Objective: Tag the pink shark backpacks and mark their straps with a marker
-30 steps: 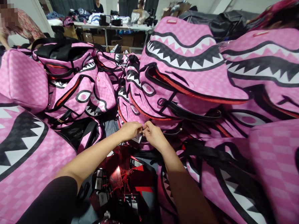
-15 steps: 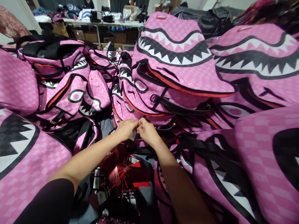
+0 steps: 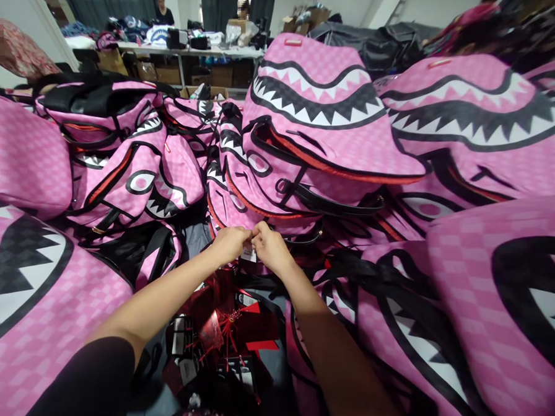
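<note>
My left hand [image 3: 231,242] and my right hand [image 3: 269,245] meet in front of a pink shark-mouth backpack [image 3: 277,205], fingertips pinched close together. A small white hang tag [image 3: 249,254] hangs right beneath the fingertips, between the two hands; its string is too fine to make out. The backpack's black handle [image 3: 314,236] lies just right of my right hand. Below my wrists is a heap of red and black hang tags [image 3: 219,329] with white labels and red strings.
Pink checkered backpacks are piled on both sides, including a large one at left [image 3: 76,274] and another at right [image 3: 458,285]. Behind stands a long table [image 3: 213,50] with bags and boxes. Other people are at the far table and at both upper edges.
The white hang tag shows more clearly below my fingers, which stay pinched together in nearly the same spot. The view has tilted up slightly.
</note>
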A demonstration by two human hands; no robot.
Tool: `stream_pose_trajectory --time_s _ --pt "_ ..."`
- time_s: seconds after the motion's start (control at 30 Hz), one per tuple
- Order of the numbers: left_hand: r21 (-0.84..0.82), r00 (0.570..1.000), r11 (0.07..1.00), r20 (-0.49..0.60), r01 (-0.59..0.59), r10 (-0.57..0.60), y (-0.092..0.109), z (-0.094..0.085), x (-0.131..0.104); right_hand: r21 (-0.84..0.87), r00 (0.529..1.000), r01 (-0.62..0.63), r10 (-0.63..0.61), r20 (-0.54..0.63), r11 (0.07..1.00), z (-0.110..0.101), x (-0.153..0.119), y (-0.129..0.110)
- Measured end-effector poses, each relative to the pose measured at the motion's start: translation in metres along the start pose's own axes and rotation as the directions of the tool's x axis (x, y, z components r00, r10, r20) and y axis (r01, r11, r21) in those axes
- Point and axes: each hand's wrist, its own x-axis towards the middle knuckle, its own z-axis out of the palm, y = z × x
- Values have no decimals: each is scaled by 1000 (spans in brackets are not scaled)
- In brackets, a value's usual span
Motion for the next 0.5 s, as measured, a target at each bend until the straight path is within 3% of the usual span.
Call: stream_pose_trajectory --time_s 0.13,0.37,0.5 --pt "2 1000 1000 -19 23 -23 5 1 1 -43 1000 4 -4 -2 999 0 -1 1" --pt "-67 999 997 23 -47 49 -7 0 -1 7 999 -30 30 -35 1000 4 0 3" --pt "-76 999 997 -30 -15 13 -5 -1 -1 18 998 -25 26 -53 1000 6 0 4"
